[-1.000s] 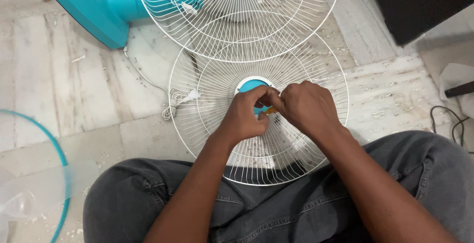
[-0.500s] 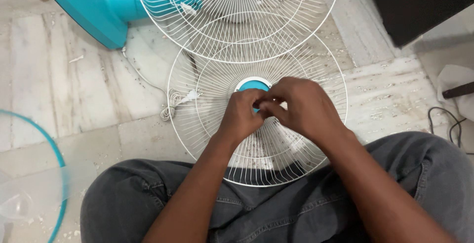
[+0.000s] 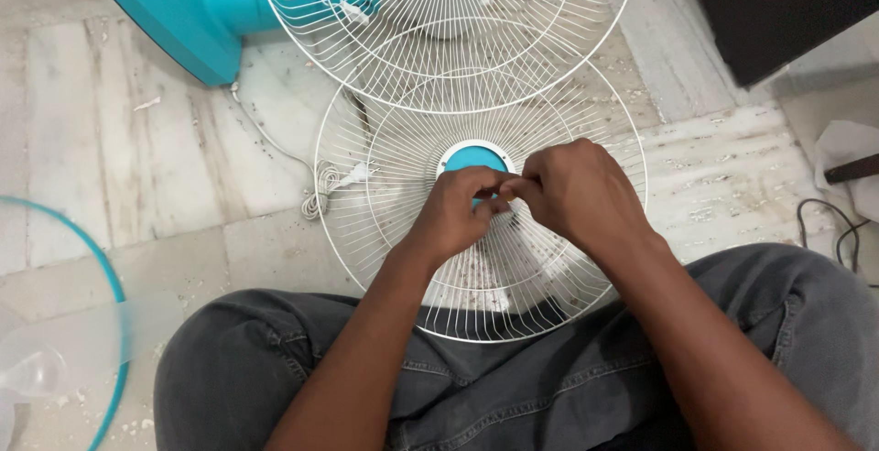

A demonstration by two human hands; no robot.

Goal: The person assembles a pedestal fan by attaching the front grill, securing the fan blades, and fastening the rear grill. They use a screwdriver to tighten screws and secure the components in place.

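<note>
- My legs in grey jeans are folded under me at the near edge of the view, and the lower rim of the white wire fan guard rests against them.
- My left hand is curled over the middle of the guard, fingers bent in and pinched together with those of the other hand; whatever sits between the fingertips is hidden, so I cannot tell what it grips.
- My right hand is likewise closed into a loose fist, knuckles up, fingertips touching my left hand just below the guard's teal hub cap.
- The guard lies flat on the marble floor, which is strewn with dark crumbs.
- A coiled white cord lies just beside the guard's left rim.
- Farther off, a second wire guard on the teal fan body overlaps the first guard's far edge.
- At far left, a clear blade with a teal ring is partly in view.
</note>
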